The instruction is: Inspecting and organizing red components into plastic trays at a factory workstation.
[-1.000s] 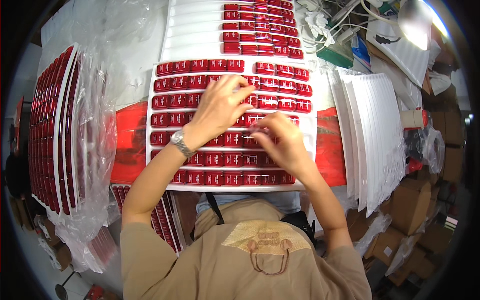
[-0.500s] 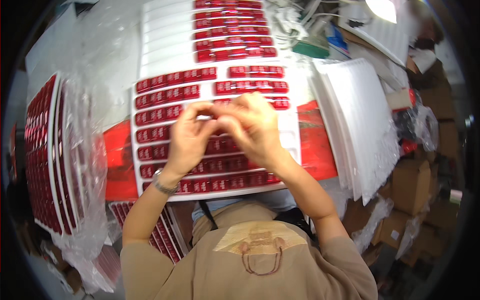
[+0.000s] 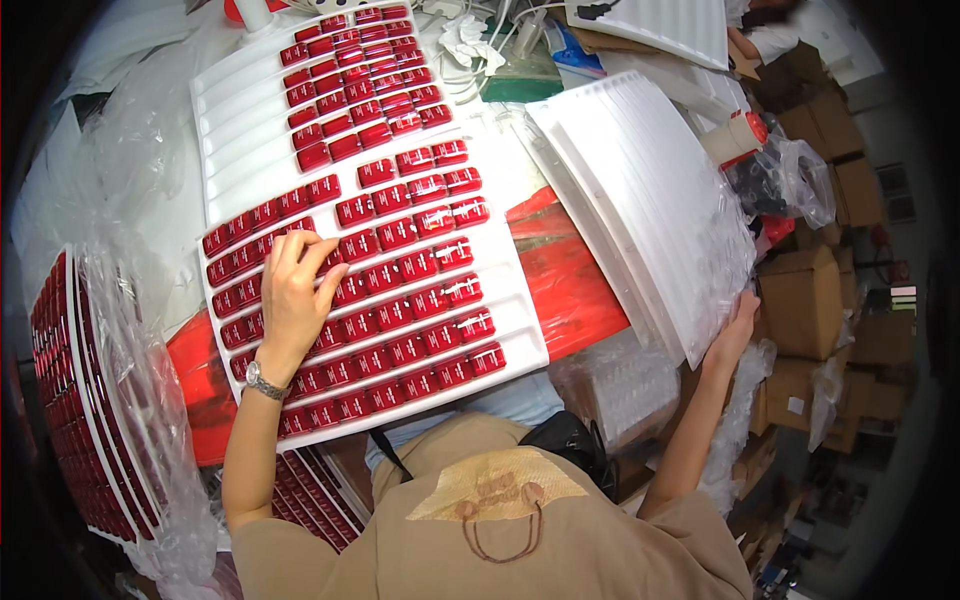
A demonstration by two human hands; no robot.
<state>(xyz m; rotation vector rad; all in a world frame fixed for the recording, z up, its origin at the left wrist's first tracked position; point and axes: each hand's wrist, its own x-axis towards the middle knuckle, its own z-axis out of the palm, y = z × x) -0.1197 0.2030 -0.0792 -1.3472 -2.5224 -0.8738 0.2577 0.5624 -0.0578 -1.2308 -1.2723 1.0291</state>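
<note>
In front of me a white ribbed tray (image 3: 528,330) carries rows of small glossy red blocks with pale printing. My left hand (image 3: 292,295), with a watch on its wrist, reaches over the left middle rows. Its thumb and fingertips close around a small red block (image 3: 328,262) beside a gap in a row. My right hand (image 3: 738,322) is far to the right, at the lower outer edge of a stack of white ribbed trays (image 3: 640,200). Its fingertips are partly hidden there, so their grip is unclear.
Another white tray (image 3: 235,120) with red blocks lies beyond. Filled trays (image 3: 85,400) stand on edge at left, wrapped in clear plastic. Red sheeting (image 3: 575,290) covers the table under the near tray. Cardboard boxes (image 3: 800,300) are piled at right; cables (image 3: 470,60) lie at the back.
My hands, together over the tray before, are now apart. The right has swung out to the white tray stack; the left stays over the rows. The view has turned and shifted.
</note>
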